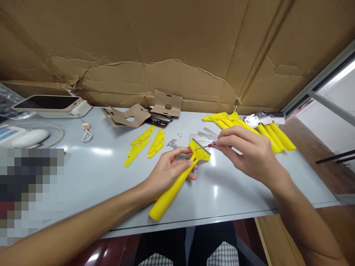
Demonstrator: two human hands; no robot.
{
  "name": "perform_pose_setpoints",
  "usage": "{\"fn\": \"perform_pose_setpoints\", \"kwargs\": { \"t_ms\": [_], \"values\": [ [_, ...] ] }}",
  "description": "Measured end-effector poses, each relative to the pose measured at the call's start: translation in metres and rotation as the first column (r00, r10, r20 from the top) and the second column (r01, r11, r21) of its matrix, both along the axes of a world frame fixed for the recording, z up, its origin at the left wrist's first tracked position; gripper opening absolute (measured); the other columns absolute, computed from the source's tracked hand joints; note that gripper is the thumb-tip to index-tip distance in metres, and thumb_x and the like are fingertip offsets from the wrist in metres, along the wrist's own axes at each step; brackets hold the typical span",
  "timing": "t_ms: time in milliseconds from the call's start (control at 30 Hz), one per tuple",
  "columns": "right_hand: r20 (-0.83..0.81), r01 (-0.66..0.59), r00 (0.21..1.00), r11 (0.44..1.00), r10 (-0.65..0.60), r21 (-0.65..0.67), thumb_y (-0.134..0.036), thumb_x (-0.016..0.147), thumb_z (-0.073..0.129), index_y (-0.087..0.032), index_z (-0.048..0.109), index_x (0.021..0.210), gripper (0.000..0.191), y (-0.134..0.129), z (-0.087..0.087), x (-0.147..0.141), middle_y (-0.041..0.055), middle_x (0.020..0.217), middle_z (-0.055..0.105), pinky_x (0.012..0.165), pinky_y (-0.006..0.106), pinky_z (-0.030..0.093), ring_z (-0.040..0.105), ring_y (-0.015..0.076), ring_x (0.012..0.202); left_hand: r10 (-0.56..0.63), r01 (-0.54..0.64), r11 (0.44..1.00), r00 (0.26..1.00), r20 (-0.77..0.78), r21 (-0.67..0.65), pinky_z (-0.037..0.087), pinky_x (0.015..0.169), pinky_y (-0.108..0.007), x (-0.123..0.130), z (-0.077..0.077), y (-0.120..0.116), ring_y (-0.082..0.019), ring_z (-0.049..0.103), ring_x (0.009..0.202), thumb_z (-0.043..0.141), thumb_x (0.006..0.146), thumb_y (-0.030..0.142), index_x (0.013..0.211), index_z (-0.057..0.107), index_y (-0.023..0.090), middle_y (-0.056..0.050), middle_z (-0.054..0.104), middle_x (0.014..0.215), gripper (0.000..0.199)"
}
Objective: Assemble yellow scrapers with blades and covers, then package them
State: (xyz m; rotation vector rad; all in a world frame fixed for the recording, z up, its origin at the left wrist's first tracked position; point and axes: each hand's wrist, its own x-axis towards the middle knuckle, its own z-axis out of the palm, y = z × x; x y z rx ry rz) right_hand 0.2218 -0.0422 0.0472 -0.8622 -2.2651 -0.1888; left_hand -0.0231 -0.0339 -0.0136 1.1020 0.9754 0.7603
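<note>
My left hand (173, 165) is wrapped round the neck of a yellow scraper (170, 195), its handle slanting down toward the table's front edge. A metal blade edge shows along the scraper's head. In my right hand (246, 153) I pinch a small screwdriver (211, 145) with a red end; its thin shaft reaches to a screw on the left part of the head. Behind the head lie several flat metal blades (209, 133). A little pile of screws (172, 143) sits left of them. Several yellow cover plates (138, 149) rest farther left.
More yellow scrapers (273, 136) lie at the back right, beside plastic-wrapped packets (259, 119). Opened brown cardboard packaging (130, 115) stands at the back. On the left are a phone-like device (50, 102), a white cable (59, 129) and a looped strap (86, 132). A cardboard wall (166, 44) rises behind the table.
</note>
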Motion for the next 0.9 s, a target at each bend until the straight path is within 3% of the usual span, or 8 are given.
{"fn": "perform_pose_setpoints", "kwargs": {
  "t_ms": [233, 433, 533, 667, 800, 900],
  "values": [
    [0.043, -0.051, 0.997, 0.990, 0.058, -0.132, -0.007, 0.102, 0.054, -0.021, 0.059, 0.116, 0.021, 0.006, -0.008, 0.003, 0.0119, 0.115, 0.066, 0.082, 0.038, 0.062, 0.068, 0.0237, 0.105, 0.037, -0.038, 0.998, 0.999, -0.013, -0.044, 0.062, 0.069, -0.035, 0.000, -0.001, 0.003, -0.021, 0.076, 0.065, 0.076, 0.088, 0.033, 0.119, 0.063, 0.016, -0.008, 0.079, 0.089, 0.038],
    [0.043, 0.018, 0.999, 1.000, -0.018, 0.003, -0.016, 0.105, 0.061, -0.024, 0.061, 0.107, 0.009, 0.008, -0.005, 0.004, 0.0044, 0.094, 0.071, 0.070, 0.034, 0.056, 0.070, 0.0199, 0.081, 0.018, -0.018, 1.000, 1.000, 0.006, -0.014, 0.063, 0.070, -0.035, 0.001, 0.001, 0.002, -0.020, 0.076, 0.067, 0.077, 0.086, 0.032, 0.110, 0.065, 0.016, -0.008, 0.078, 0.092, 0.031],
    [0.112, 0.042, 0.993, 0.997, -0.034, -0.065, -0.021, 0.104, 0.061, -0.021, 0.060, 0.108, 0.004, 0.008, -0.006, 0.005, 0.0054, 0.092, 0.070, 0.063, 0.033, 0.051, 0.066, 0.0185, 0.071, 0.039, -0.039, 0.999, 0.999, -0.001, -0.036, 0.063, 0.070, -0.035, 0.002, 0.002, 0.002, -0.020, 0.076, 0.065, 0.077, 0.085, 0.032, 0.109, 0.065, 0.017, -0.008, 0.077, 0.092, 0.031],
    [0.132, 0.090, 0.989, 0.978, -0.065, -0.190, -0.021, 0.102, 0.060, -0.020, 0.056, 0.110, 0.009, 0.007, -0.007, 0.009, 0.0051, 0.093, 0.076, 0.062, 0.030, 0.049, 0.072, 0.0194, 0.072, 0.062, -0.064, 0.996, 0.998, -0.031, -0.063, 0.063, 0.069, -0.036, 0.002, 0.004, 0.004, -0.020, 0.075, 0.063, 0.075, 0.087, 0.030, 0.112, 0.065, 0.016, -0.009, 0.078, 0.093, 0.031],
    [0.170, 0.181, 0.972, 0.979, -0.163, -0.097, -0.037, 0.107, 0.060, -0.021, 0.059, 0.099, 0.017, 0.008, -0.009, 0.010, 0.0010, 0.069, 0.072, 0.054, 0.030, 0.038, 0.066, 0.0195, 0.056, 0.066, -0.069, 0.995, 0.997, -0.034, -0.073, 0.063, 0.069, -0.036, 0.002, 0.006, 0.003, -0.020, 0.075, 0.064, 0.074, 0.088, 0.030, 0.115, 0.065, 0.015, -0.010, 0.078, 0.094, 0.032],
    [0.140, 0.183, 0.975, 0.980, -0.170, -0.080, -0.035, 0.104, 0.061, -0.020, 0.060, 0.101, 0.016, 0.007, -0.007, 0.009, 0.0022, 0.072, 0.072, 0.054, 0.031, 0.038, 0.064, 0.0189, 0.054, 0.057, -0.058, 0.996, 0.998, -0.027, -0.061, 0.062, 0.069, -0.034, 0.002, 0.005, 0.003, -0.020, 0.075, 0.066, 0.077, 0.087, 0.031, 0.114, 0.065, 0.015, -0.010, 0.078, 0.097, 0.034]
  ]
}}
